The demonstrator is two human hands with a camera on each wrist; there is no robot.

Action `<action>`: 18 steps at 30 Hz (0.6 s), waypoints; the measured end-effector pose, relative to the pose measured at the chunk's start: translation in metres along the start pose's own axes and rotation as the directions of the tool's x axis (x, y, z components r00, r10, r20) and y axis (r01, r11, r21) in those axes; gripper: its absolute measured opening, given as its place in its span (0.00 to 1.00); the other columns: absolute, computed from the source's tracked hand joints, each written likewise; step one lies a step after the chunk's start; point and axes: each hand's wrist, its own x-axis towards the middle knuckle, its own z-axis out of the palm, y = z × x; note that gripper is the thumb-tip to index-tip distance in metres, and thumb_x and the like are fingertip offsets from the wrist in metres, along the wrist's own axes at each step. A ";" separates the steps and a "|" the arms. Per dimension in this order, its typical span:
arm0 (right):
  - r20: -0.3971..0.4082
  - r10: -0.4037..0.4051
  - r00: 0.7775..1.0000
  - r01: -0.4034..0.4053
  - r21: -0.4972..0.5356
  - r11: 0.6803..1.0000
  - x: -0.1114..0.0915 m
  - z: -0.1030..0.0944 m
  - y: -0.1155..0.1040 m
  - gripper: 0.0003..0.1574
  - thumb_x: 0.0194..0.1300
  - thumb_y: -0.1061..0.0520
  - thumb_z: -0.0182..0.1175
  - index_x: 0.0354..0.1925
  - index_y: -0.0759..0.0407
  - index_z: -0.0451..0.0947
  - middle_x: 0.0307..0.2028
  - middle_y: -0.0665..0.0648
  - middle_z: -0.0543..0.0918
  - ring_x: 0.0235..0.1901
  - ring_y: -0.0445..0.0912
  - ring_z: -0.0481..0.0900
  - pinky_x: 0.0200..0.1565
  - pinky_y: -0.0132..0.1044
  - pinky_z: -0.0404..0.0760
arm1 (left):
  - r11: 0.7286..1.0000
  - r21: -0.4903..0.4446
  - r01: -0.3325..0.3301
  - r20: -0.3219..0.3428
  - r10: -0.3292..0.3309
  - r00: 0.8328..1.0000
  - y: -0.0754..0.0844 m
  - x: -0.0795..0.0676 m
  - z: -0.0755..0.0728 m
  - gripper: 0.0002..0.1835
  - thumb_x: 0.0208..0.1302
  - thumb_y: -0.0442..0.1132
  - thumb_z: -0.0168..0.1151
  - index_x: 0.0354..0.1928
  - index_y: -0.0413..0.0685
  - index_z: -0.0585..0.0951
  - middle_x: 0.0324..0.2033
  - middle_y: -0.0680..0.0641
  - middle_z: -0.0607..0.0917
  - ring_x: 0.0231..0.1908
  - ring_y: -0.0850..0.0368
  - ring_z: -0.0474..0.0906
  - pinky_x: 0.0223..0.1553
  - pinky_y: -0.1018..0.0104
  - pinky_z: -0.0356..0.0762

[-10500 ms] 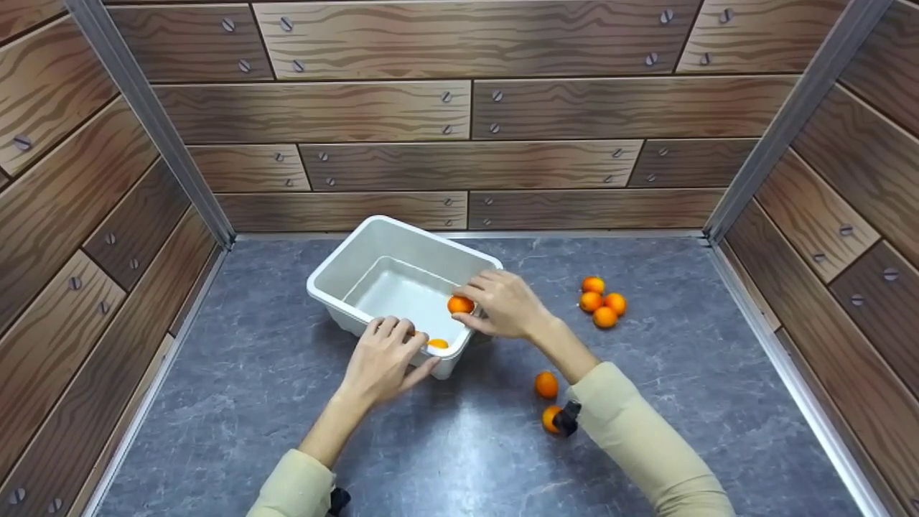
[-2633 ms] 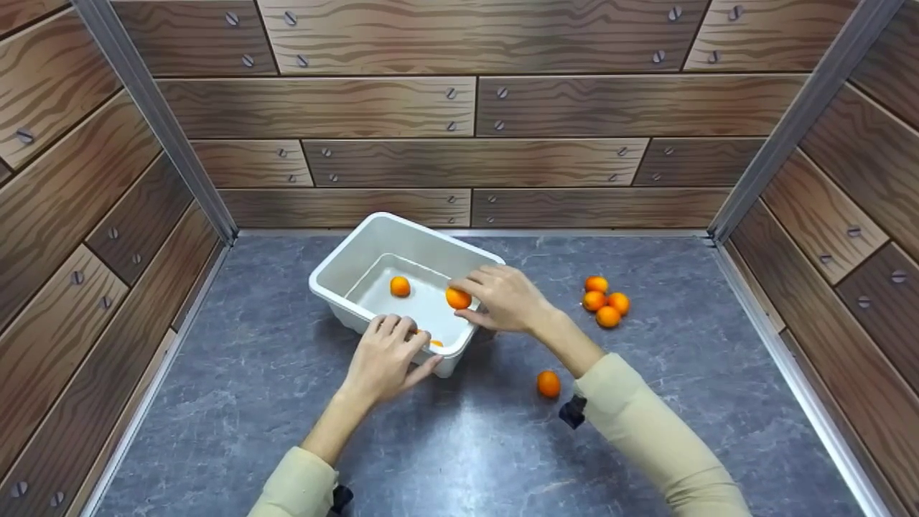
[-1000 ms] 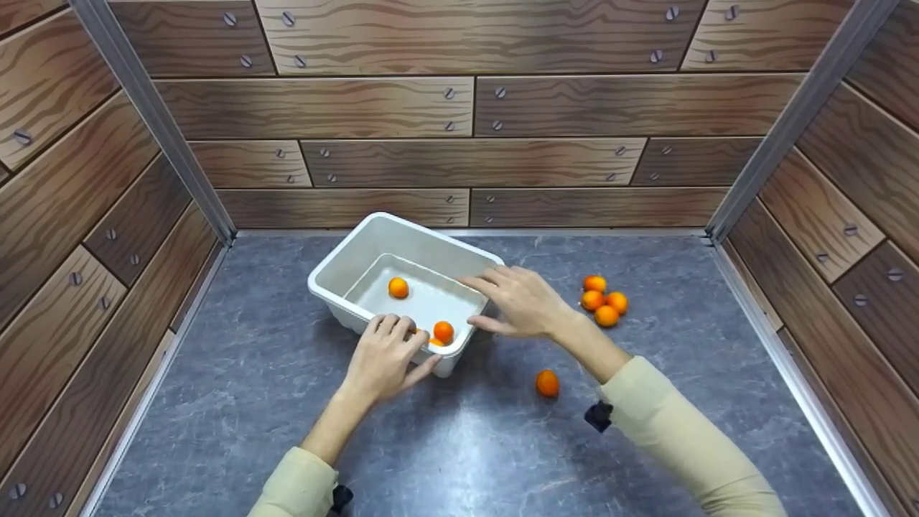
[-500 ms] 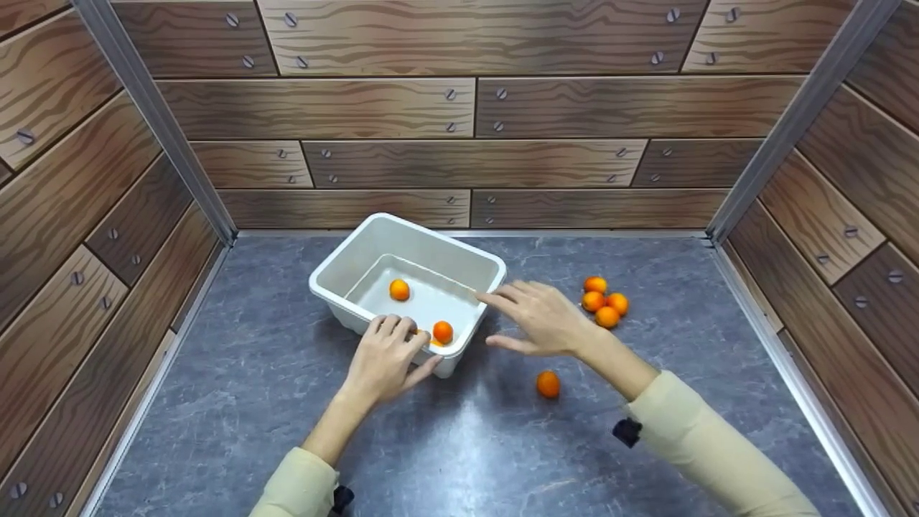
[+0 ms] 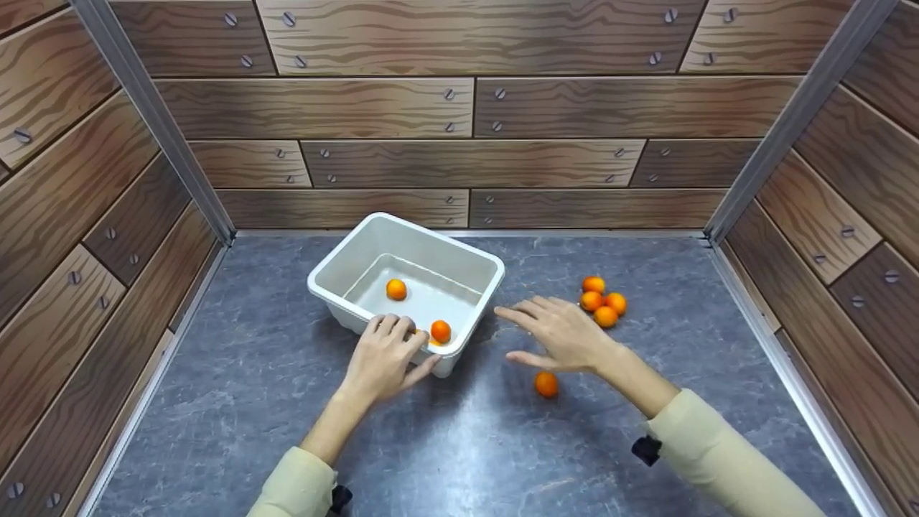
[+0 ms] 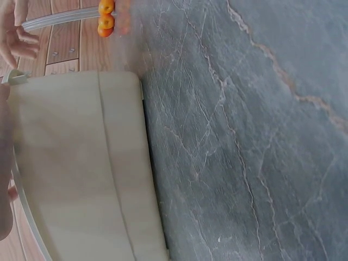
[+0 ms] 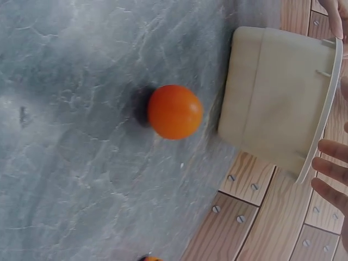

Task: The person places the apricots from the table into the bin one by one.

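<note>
My left hand (image 5: 380,362) grips the near rim of the white plastic bin (image 5: 423,248), fingers over the edge and thumb along the outside. Inside the bin, one small orange (image 5: 395,289) lies toward the middle and another orange (image 5: 440,331) sits by the near right corner. Slivers of more orange show there, mostly hidden by the rim and left fingers. My right hand (image 5: 563,334) is held to the right of the bin, fingers extended, holding nothing. Just below its thumb, a single orange (image 7: 174,111) rests on the table.
Several oranges (image 5: 615,304) sit in a cluster on the grey marbled tabletop (image 5: 237,402), beyond the right hand. Wood-patterned panels (image 5: 459,108) wall the back and both sides. The back panel stands close behind the bin.
The right hand let an orange go into the bin, then drew back right and nearer. Over the longer span, one orange left the near table and two joined those inside. The left hand stayed put.
</note>
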 end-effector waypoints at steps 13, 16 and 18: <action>0.046 0.057 0.997 -0.057 0.004 0.998 -0.031 0.017 0.000 0.48 0.64 0.29 0.67 0.72 0.51 0.74 0.55 0.56 0.88 0.51 0.54 0.88 0.50 0.49 0.88 | 1.000 0.000 0.009 -0.001 -0.009 1.000 0.000 -0.001 -0.001 0.19 0.69 0.64 0.59 0.38 0.56 0.79 0.35 0.49 0.82 0.38 0.48 0.78 0.45 0.53 0.78; 0.037 0.052 0.998 -0.052 0.004 0.999 -0.038 0.022 0.000 0.49 0.62 0.30 0.69 0.72 0.52 0.74 0.56 0.57 0.88 0.49 0.53 0.88 0.47 0.47 0.88 | 1.000 -0.001 0.009 0.002 -0.009 1.000 0.000 -0.001 -0.001 0.19 0.69 0.64 0.60 0.39 0.56 0.79 0.35 0.49 0.81 0.38 0.48 0.78 0.45 0.53 0.78; 0.038 0.047 0.998 -0.048 0.001 0.999 -0.043 0.025 0.001 0.49 0.60 0.31 0.70 0.72 0.53 0.75 0.56 0.57 0.88 0.48 0.53 0.88 0.46 0.46 0.88 | 1.000 0.002 0.009 0.011 -0.009 1.000 0.000 -0.001 -0.001 0.20 0.68 0.64 0.60 0.39 0.56 0.79 0.36 0.49 0.81 0.38 0.48 0.78 0.45 0.53 0.78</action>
